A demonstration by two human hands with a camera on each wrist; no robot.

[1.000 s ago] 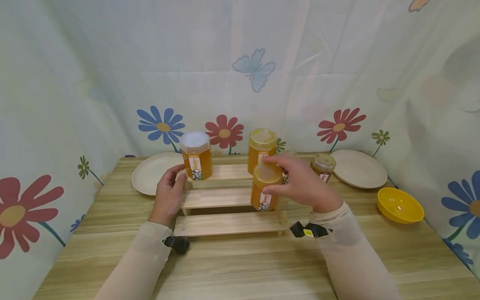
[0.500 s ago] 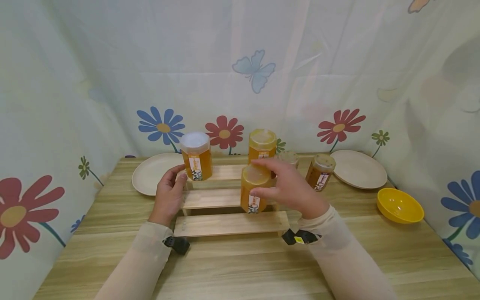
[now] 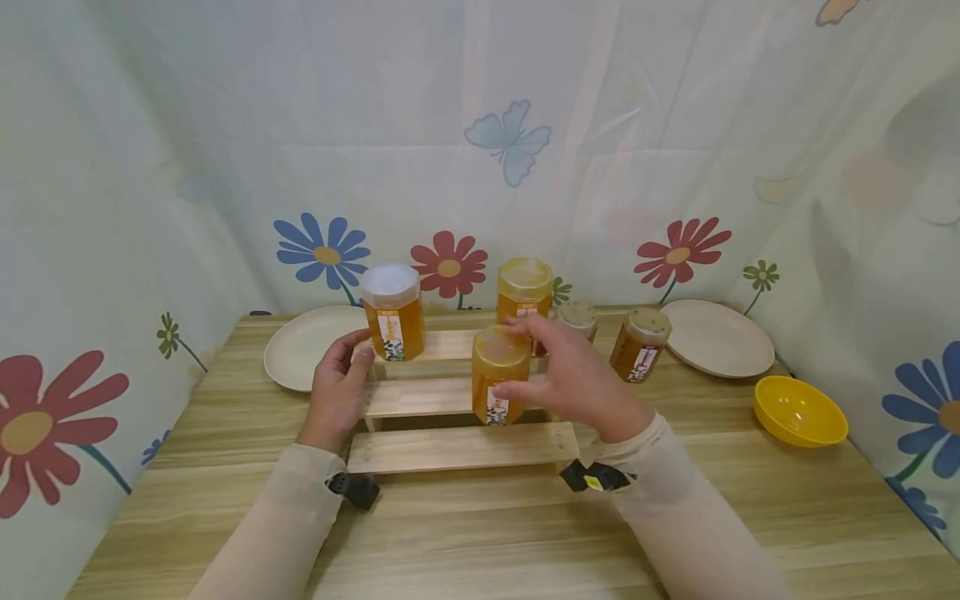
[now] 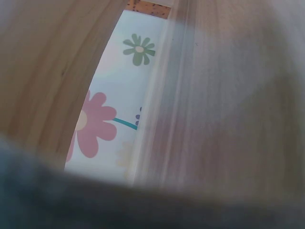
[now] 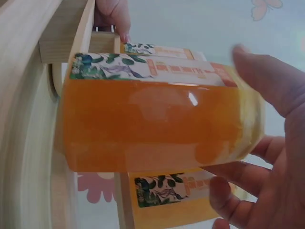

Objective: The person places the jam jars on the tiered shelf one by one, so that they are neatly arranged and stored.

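Note:
My right hand (image 3: 581,375) grips a honey jar (image 3: 497,379) near its yellow lid, thumb in front and fingers behind. In the right wrist view this amber jar (image 5: 157,119) fills the middle, its base close to a wooden board. The jar is upright at the right part of the middle step of a three-step wooden stand (image 3: 457,450); whether it touches the step I cannot tell. My left hand (image 3: 339,392) holds the stand's left end, with curled fingers. On the top step stand a white-lidded honey jar (image 3: 393,317) at left and a yellow-lidded honey jar (image 3: 525,283) at right.
Right of the stand are two smaller, darker jars with speckled lids: one jar (image 3: 577,317) partly behind my right hand, another jar (image 3: 641,346) beside a beige plate (image 3: 720,337). A yellow bowl (image 3: 801,412) sits further right. Another plate (image 3: 300,346) lies at left. Floral cloth hangs behind.
My right hand has moved left with the honey jar, along the middle step. More of the small dark jars shows now. The left hand has stayed in place.

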